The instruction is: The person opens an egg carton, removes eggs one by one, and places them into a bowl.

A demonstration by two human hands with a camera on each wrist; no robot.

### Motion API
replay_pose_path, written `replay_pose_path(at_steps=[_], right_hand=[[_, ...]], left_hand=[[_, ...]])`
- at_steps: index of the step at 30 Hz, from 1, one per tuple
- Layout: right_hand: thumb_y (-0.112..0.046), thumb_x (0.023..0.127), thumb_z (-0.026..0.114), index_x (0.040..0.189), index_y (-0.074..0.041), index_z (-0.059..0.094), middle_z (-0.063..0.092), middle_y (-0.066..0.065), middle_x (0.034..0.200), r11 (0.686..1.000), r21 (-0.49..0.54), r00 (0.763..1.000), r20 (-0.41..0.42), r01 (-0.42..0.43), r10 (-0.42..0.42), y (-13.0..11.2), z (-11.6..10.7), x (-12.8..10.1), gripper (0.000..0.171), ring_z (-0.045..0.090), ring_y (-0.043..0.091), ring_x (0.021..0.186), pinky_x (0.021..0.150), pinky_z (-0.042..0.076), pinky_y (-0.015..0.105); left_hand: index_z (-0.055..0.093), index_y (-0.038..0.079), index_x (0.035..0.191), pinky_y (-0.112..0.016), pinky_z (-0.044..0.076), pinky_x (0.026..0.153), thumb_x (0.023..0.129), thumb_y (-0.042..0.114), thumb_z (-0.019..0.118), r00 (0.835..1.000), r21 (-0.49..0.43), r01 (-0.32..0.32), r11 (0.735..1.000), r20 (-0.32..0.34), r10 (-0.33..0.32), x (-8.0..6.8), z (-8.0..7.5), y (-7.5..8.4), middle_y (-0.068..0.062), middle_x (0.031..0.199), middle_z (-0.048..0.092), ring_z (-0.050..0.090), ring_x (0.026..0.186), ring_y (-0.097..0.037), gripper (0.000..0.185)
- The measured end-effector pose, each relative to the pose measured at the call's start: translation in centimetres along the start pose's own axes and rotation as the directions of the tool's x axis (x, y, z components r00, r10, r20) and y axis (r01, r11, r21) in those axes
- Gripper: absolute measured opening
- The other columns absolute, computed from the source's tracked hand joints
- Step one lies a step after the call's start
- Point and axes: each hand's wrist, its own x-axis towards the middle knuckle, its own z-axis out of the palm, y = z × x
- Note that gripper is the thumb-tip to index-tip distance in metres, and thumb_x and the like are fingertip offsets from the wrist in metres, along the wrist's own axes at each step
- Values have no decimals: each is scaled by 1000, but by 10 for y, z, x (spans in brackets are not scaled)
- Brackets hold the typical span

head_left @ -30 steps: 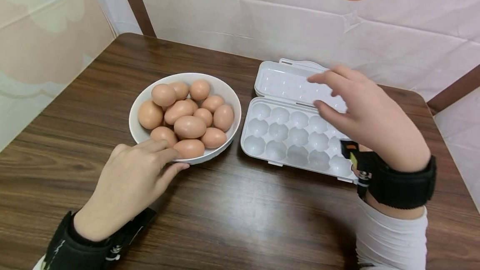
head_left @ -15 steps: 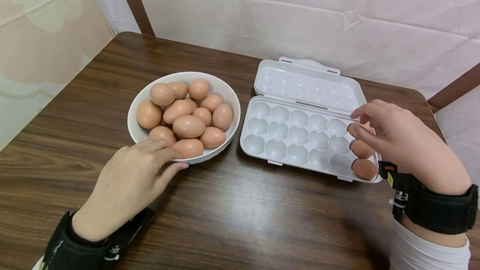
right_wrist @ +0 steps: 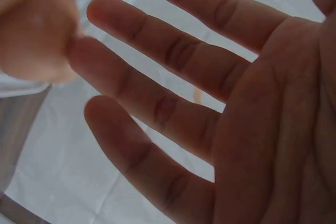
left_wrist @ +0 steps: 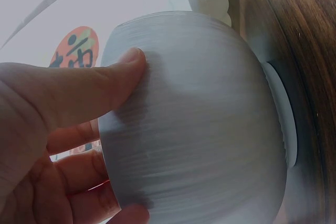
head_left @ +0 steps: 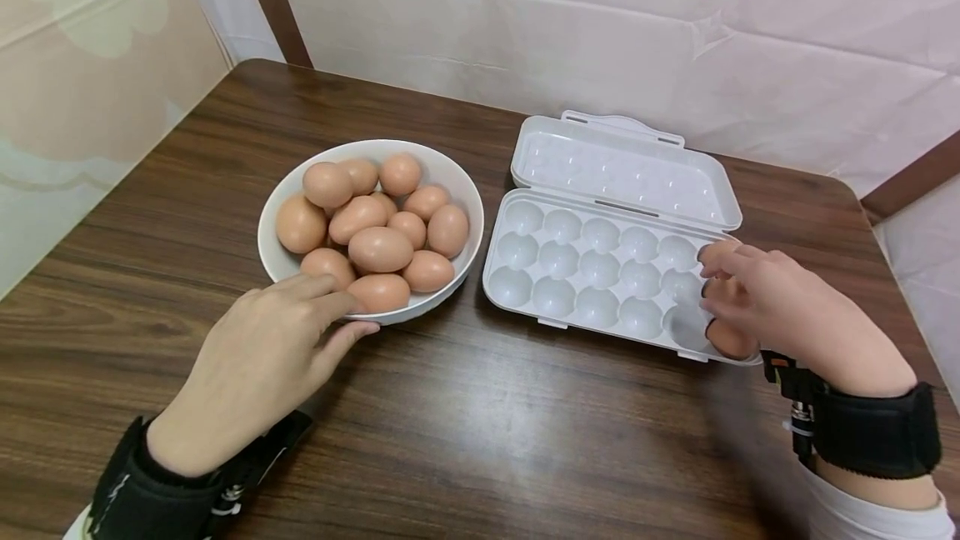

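Note:
My left hand point(head_left: 258, 365) grips the near rim of a white round bowl point(head_left: 462, 190) heaped with brown eggs point(head_left: 381, 250). In the left wrist view, the thumb presses the outer wall of that bowl point(left_wrist: 199, 108) while the other fingers reach over its rim. An egg tray point(head_left: 597, 307) with rows of round cups lies to the right, its lid point(head_left: 622, 169) folded back. My right hand point(head_left: 813, 319) is over the tray's right end, fingertips at the column of three eggs point(head_left: 731, 340) there. In the right wrist view its fingers point(right_wrist: 147, 87) are stretched, one meeting a blurred egg point(right_wrist: 37, 51).
Both containers stand on a dark wooden table point(head_left: 480, 440), the tray close to the back edge. Behind it hangs a pale cloth backdrop point(head_left: 570, 32) with orange markings. Another printed cloth point(head_left: 97, 107) hangs along the left side.
My right hand has moved right from above the tray's middle and lid, then down onto the eggs at the right end. My left hand keeps its hold on the bowl.

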Motion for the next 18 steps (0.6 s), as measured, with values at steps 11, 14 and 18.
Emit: replay_pose_path(at_steps=[11,14,18], right_hand=[[0,86,56,82,-18,40,40,-2,80,997,-11,997,19,-80,80,-5,7,-8,25,37,12,79,79,15,27],[0,84,55,86,-16,43,40,5,91,992,-22,991,44,-127,128,-3,8,-8,19,34,23,89,82,18,34],[0,82,52,88,-14,41,36,4,93,988,-3,985,72,-155,155,-1,12,-5,19,33,24,93,83,17,37]], left_hand=[[71,17,82,-35,41,53,75,23,83,1000,1,-7,1000,1,7,1,-2,1,5,73,51,45,60,-11,15],[71,17,81,-34,40,53,76,24,83,1000,-2,-4,1000,10,4,1,-2,1,5,72,50,44,60,-11,15],[71,18,81,-34,39,52,76,25,83,1000,-8,5,1000,12,-4,1,-1,1,6,72,50,43,60,-10,14]])
